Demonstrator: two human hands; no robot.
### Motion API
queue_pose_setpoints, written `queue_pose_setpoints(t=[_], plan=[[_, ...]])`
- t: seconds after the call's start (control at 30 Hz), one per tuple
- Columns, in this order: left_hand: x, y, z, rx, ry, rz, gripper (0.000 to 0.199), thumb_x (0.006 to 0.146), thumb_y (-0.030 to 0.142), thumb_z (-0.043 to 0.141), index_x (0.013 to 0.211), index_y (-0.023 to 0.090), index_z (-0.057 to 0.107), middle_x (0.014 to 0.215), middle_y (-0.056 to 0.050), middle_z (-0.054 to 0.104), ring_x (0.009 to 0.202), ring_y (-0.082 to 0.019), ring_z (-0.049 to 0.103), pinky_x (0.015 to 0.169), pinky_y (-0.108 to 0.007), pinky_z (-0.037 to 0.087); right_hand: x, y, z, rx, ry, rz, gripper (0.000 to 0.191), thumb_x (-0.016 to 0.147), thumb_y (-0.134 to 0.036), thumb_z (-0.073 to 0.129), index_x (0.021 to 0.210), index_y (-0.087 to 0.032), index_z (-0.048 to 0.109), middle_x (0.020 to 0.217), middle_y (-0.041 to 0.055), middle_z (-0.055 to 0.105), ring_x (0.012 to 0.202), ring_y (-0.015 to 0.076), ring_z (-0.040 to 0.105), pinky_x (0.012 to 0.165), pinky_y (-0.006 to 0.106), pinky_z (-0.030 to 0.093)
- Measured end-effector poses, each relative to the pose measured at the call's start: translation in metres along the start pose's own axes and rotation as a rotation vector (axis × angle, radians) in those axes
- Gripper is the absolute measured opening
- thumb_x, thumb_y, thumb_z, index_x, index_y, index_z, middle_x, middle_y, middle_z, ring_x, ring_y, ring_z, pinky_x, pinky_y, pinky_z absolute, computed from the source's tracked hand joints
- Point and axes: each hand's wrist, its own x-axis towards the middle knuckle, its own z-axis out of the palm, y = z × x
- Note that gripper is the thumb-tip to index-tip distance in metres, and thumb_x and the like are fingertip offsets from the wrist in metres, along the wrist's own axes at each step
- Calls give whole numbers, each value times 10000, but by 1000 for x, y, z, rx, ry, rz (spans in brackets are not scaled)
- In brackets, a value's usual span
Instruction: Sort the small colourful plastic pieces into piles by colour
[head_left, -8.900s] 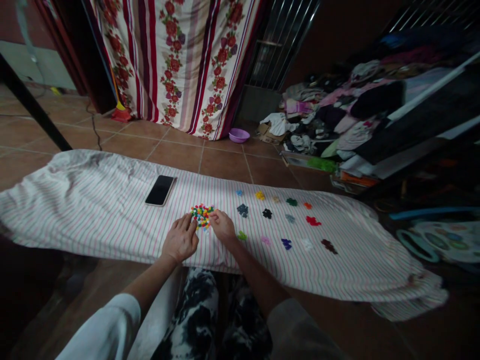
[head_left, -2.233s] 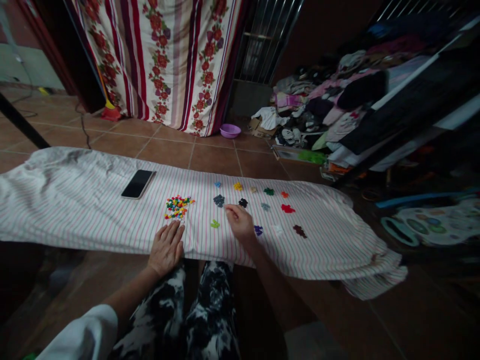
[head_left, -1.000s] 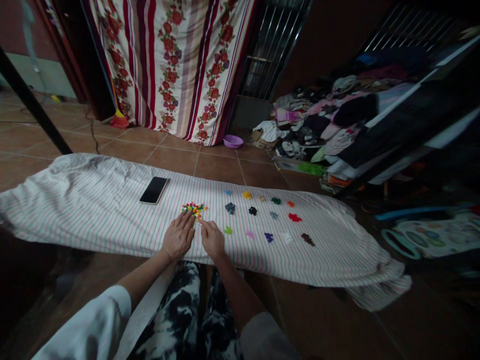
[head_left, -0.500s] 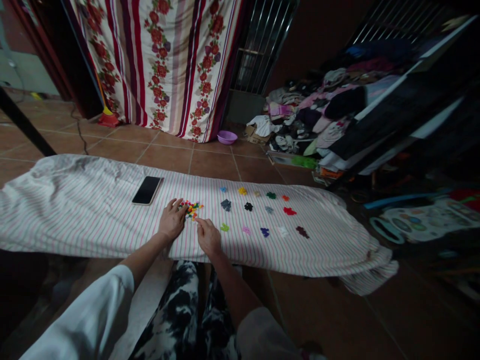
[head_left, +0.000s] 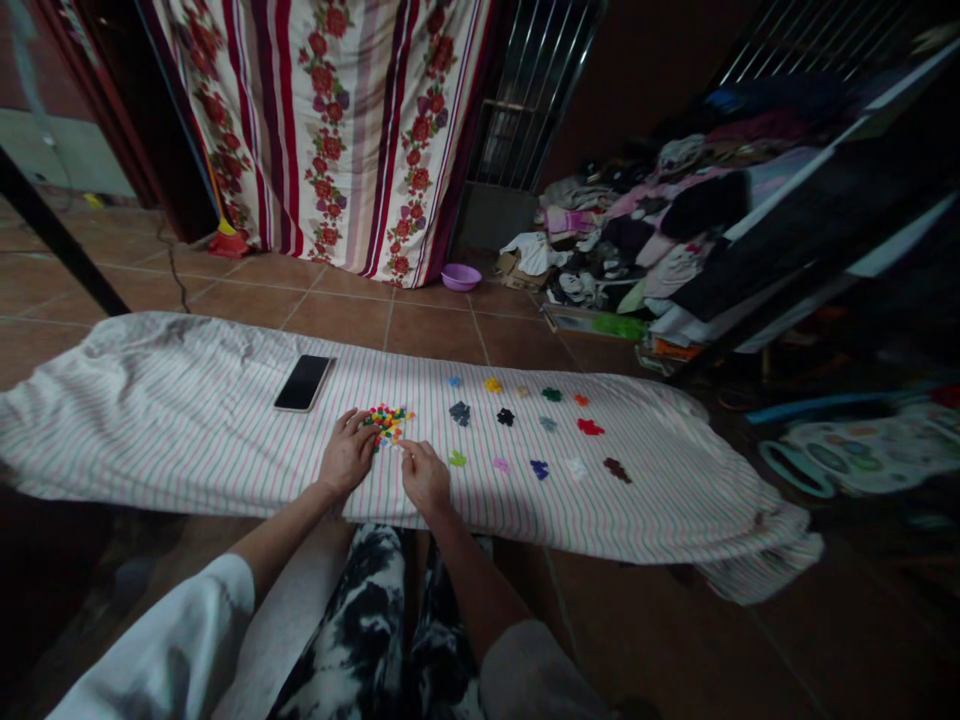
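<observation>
A mixed pile of small colourful pieces (head_left: 388,424) lies on the striped cloth (head_left: 225,450). My left hand (head_left: 347,455) rests at the pile's left edge, its fingers stretched out and touching the pieces. On the other side, my right hand (head_left: 426,476) is closed, thumb and forefinger pinched together at the pile's lower right; what they hold is too small to make out. Single-colour heaps spread to the right, among them lime green pieces (head_left: 457,458), dark grey pieces (head_left: 460,412), black pieces (head_left: 505,417), red pieces (head_left: 590,427) and brown pieces (head_left: 617,469).
A phone (head_left: 304,383) lies on the cloth left of the pile. Beyond the table are a purple basin (head_left: 460,277), a floral curtain (head_left: 360,130) and a red broom (head_left: 228,240). Heaped clothes (head_left: 637,220) fill the back right.
My right hand has shifted slightly away from the pile, towards me. My left hand stays at the pile's left edge. The whole view has moved a little.
</observation>
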Motion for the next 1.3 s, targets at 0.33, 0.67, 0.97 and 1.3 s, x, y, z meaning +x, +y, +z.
queue_pose_setpoints(t=[0.33, 0.67, 0.97, 1.3], plan=[[-19, -7, -20, 280, -16, -146, 327, 884, 179, 385, 1098, 106, 622, 1178, -166, 626, 1247, -299, 488, 1089, -503, 376, 0, 6, 5, 151, 66, -22, 303, 903, -198, 423, 1061, -214, 681, 957, 31, 697, 740, 124, 628, 733, 213, 466], [-22, 7, -16, 337, -16, -261, 320, 841, 177, 437, 1106, 126, 609, 1219, -157, 631, 1200, -288, 530, 1011, -441, 401, 19, -7, 3, 189, -3, -108, 271, 903, -217, 453, 1057, -223, 676, 985, 46, 636, 844, 151, 623, 786, 252, 482], [-19, 11, -22, 326, -42, -263, 299, 824, 173, 472, 1083, 124, 613, 1206, -158, 637, 1180, -295, 538, 986, -443, 419, 53, -24, 9, 64, -152, -126, 262, 887, -154, 486, 977, -266, 705, 1018, 32, 612, 936, 160, 580, 847, 266, 457], [-16, 13, -24, 336, -72, -280, 276, 831, 178, 461, 1061, 135, 608, 1211, -148, 633, 1176, -296, 532, 979, -441, 410, 62, -27, 10, -25, -270, -122, 261, 928, -225, 467, 1080, -255, 678, 1077, 42, 620, 994, 167, 572, 857, 265, 431]])
